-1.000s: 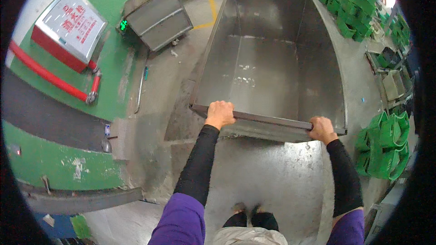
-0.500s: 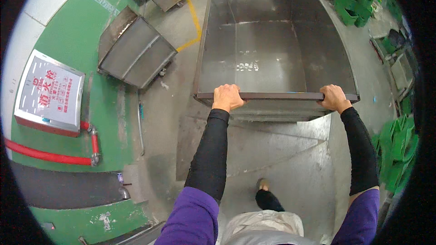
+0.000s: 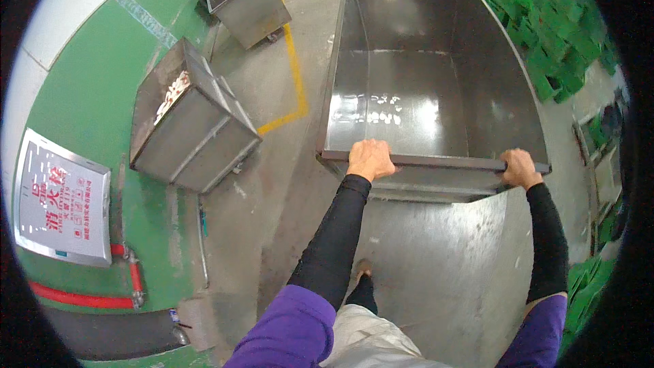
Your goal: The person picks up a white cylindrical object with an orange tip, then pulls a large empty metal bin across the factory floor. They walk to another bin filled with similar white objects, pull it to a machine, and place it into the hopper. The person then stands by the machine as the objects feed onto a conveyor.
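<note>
A big grey metal bin with an open top stands in front of me, and its bare inside shows. Along its near rim both my hands are closed, well apart from each other. My left hand wraps the rim toward the left end. Close to the right corner, my right hand grips the same rim. My arms reach forward in black sleeves over purple ones. The fingers' undersides are hidden beneath the rim.
At the left stands a metal bin with pale pieces inside; a smaller bin is beyond it. A white hydrant cabinet and red pipe line the left wall. Green crates are piled at the right. A yellow line marks the floor.
The left bins, cabinet and pipe have shifted down in view as I moved forward with the big bin. The bin and my hands sit farther right and lower in view. Both hands keep their grip.
</note>
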The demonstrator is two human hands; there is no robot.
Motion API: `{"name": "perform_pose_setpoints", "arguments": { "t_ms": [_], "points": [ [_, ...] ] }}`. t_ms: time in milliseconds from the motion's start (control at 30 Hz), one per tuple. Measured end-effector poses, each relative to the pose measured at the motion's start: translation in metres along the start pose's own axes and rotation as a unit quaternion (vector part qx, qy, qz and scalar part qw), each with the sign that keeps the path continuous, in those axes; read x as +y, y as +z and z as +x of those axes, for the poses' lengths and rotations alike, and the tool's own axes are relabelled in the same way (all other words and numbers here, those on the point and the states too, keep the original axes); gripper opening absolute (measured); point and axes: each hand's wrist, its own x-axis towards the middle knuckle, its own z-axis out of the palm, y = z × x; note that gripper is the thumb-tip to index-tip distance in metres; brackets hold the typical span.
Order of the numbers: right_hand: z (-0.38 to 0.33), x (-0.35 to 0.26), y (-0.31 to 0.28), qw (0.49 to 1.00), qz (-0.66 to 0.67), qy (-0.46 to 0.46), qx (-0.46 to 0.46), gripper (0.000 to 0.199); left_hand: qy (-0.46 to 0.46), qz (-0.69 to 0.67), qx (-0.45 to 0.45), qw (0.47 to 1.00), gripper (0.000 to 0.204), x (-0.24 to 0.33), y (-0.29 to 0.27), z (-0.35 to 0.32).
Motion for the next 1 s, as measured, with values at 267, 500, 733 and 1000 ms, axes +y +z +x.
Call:
{"name": "perform_pose_setpoints", "arguments": {
  "t_ms": [267, 500, 733, 1000],
  "points": [
    [0.228, 0.054, -0.024, 0.997, 0.047, -0.01, -0.059, 0.027, 0.009, 0.001, 0.005, 1.0, 0.049, -0.055, -0.07, 0.219],
    [0.449, 0.118, -0.093, 0.996, 0.073, -0.054, -0.019, 0.029, 0.005, -0.016, 0.035, 0.999, 0.05, -0.088, -0.184, 0.414],
    [0.622, 0.196, -0.151, 0.994, 0.056, -0.092, 0.001, 0.034, -0.027, 0.009, 0.02, 0.999, 0.055, -0.089, -0.273, 0.582],
    [0.795, 0.265, -0.163, 0.992, 0.058, -0.112, 0.025, 0.035, -0.011, 0.016, 0.007, 1.0, 0.042, -0.106, -0.33, 0.757]
  ]
}}
